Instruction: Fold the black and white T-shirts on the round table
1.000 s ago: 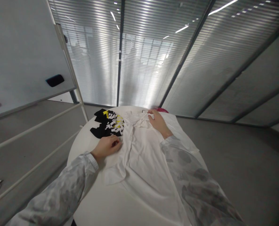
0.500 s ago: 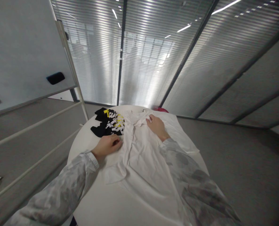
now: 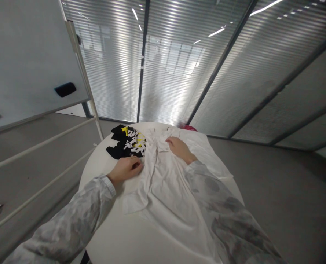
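Observation:
A white shirt [image 3: 168, 183] lies spread lengthwise on a round white table [image 3: 116, 234]. My left hand [image 3: 125, 169] rests on the shirt's left edge near a sleeve, its fingers curled and pinching the fabric. My right hand [image 3: 178, 147] lies palm down on the shirt near its collar at the far end, fingers pressed onto the cloth. A black garment with white and yellow lettering [image 3: 126, 146] lies on the table to the left of the collar, just beyond my left hand.
A small red object [image 3: 189, 128] peeks out behind the shirt at the table's far edge. A whiteboard on a metal stand [image 3: 28, 66] stands at the left. Glass walls with blinds [image 3: 179, 66] rise behind the table. Grey floor surrounds it.
My right hand has slid back from the collar's far edge toward me and slightly left along the shirt. My left hand has stayed where it was on the left edge.

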`<action>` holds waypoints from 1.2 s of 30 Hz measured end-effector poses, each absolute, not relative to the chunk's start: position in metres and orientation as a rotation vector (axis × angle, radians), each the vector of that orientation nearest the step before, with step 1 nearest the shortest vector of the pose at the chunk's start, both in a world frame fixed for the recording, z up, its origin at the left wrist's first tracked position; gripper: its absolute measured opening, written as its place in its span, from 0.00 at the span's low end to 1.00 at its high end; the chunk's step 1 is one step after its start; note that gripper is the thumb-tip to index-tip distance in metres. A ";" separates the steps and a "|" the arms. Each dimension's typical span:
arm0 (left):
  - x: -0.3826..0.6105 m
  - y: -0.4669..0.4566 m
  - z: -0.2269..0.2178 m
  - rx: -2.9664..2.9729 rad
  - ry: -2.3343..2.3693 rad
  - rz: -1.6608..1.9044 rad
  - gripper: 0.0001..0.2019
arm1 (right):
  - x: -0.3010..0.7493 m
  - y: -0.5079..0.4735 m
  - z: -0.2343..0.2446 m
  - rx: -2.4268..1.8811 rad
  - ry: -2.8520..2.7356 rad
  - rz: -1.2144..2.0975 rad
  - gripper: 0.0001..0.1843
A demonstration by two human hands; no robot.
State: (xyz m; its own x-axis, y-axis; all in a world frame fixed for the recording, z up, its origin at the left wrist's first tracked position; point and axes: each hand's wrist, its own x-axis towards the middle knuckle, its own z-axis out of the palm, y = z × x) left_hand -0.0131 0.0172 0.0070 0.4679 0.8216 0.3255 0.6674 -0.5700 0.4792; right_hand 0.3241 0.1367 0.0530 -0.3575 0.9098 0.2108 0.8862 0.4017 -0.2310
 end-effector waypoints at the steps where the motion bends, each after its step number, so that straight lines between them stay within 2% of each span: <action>1: -0.013 0.017 0.007 2.431 1.266 0.775 0.16 | 0.328 0.142 0.053 -1.596 -2.341 0.067 0.22; 5: -0.013 0.018 0.005 2.425 1.270 0.780 0.17 | 0.336 0.165 0.052 -1.721 -2.292 -0.037 0.29; 9: -0.012 0.018 0.006 2.437 1.296 0.748 0.17 | 0.336 0.186 0.047 -1.747 -2.330 0.022 0.34; 15: -0.012 0.018 0.007 2.438 1.299 0.741 0.16 | 0.332 0.215 0.042 -1.824 -2.368 0.098 0.28; 22: -0.013 0.019 0.006 2.435 1.295 0.749 0.15 | 0.321 0.225 0.043 -1.849 -2.390 0.018 0.18; 30: -0.014 0.021 0.004 2.418 1.289 0.749 0.19 | 0.274 0.228 0.036 -1.700 -2.432 -0.122 0.27; 36: -0.015 0.019 0.009 2.406 1.239 0.726 0.22 | 0.247 0.252 0.024 -1.879 -2.322 -0.040 0.30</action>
State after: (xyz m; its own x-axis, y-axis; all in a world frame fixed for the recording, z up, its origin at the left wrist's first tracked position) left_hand -0.0153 0.0188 0.0089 0.4897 0.8240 0.2851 0.6513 -0.5631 0.5087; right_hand 0.2475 0.2523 0.0239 -0.2014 0.9700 0.1361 0.9741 0.2129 -0.0756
